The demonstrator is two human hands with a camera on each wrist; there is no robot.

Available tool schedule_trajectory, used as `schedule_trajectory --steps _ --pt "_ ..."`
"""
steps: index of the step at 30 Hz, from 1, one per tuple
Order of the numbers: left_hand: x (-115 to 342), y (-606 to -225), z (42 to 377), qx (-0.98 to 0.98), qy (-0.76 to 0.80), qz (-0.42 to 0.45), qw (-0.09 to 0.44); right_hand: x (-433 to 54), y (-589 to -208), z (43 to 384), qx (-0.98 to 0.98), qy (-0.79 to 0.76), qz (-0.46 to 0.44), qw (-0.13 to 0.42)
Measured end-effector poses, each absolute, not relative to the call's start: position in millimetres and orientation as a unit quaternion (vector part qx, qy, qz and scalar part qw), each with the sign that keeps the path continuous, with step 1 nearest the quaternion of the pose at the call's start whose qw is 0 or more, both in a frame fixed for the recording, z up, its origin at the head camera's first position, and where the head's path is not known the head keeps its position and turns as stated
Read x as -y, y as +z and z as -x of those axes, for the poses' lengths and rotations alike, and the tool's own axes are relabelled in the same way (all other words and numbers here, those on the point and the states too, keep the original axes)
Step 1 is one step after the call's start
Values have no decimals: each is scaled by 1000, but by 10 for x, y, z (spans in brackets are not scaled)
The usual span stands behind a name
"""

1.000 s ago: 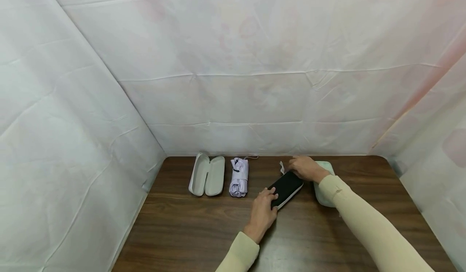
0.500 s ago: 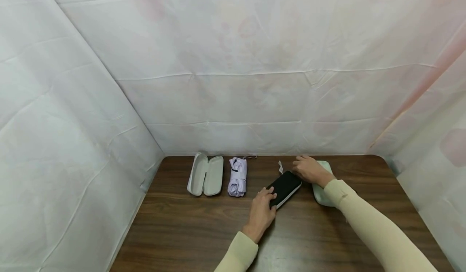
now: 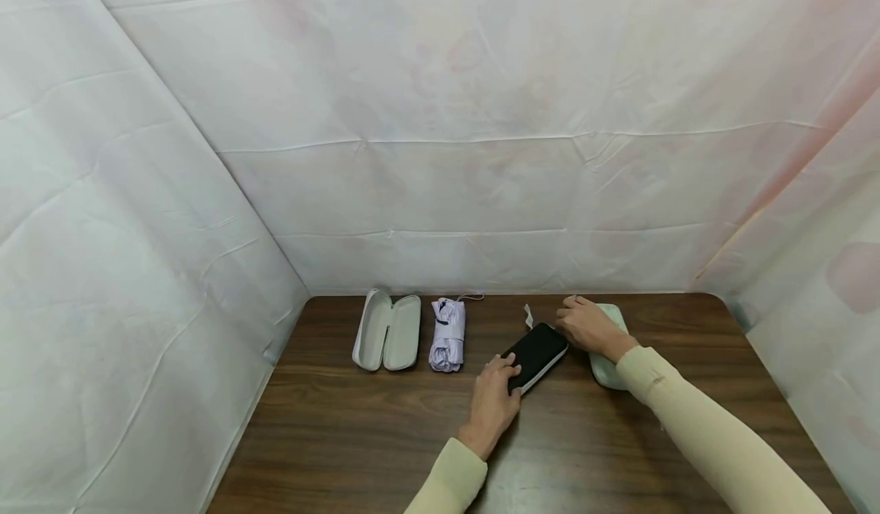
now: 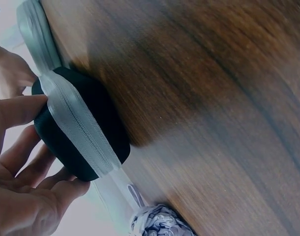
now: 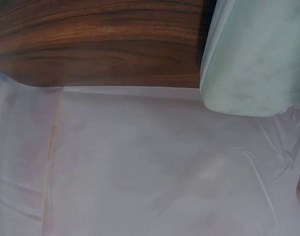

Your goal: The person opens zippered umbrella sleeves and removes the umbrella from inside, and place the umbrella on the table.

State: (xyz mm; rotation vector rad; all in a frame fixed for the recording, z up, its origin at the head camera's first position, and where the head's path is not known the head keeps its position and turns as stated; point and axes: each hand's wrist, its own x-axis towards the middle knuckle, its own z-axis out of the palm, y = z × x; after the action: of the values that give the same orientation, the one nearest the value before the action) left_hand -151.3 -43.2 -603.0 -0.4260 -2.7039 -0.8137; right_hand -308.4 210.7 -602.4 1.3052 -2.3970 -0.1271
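A black case (image 3: pixel 539 350) with a pale zip band lies slanted on the table. My left hand (image 3: pixel 491 399) grips its near end, and in the left wrist view thumb and fingers (image 4: pixel 22 110) hold it from opposite sides. The zip (image 4: pixel 81 123) looks closed along the visible end. My right hand (image 3: pixel 590 327) is bent at the case's far right corner; its fingertips are hidden, so I cannot tell whether they pinch anything. Partly beneath that hand and wrist sits a pale green case (image 3: pixel 608 369). A white strip (image 3: pixel 528 315) shows beyond the black case.
Left of the hands lie a folded lilac umbrella (image 3: pixel 448 334) with a cord loop and an opened light-grey glasses case (image 3: pixel 388 332). The brown wooden table (image 3: pixel 357 438) ends at a white sheet (image 3: pixel 440 193) hanging behind it; more sheeting hangs at both sides.
My right hand has shifted slightly to the right, away from the black case's far corner. The left hand keeps its grip and the case stays in place.
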Motion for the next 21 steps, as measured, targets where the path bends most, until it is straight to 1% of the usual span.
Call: schedule_trajectory --steps 3,10,17,21 --pt "427 -6025 1511 937 -283 145 145 -2119 -6005 3053 862 -47 -462 201" --pt "412 -6005 1525 933 -285 152 156 -2166 -5964 2979 876 -31 -447 178" --pt "407 -6017 1526 929 -293 154 164 -2199 -5974 2908 877 -20 -443 185" --pt "410 -6032 1523 928 -296 150 167 -2212 -5977 2839 883 -12 -434 178"
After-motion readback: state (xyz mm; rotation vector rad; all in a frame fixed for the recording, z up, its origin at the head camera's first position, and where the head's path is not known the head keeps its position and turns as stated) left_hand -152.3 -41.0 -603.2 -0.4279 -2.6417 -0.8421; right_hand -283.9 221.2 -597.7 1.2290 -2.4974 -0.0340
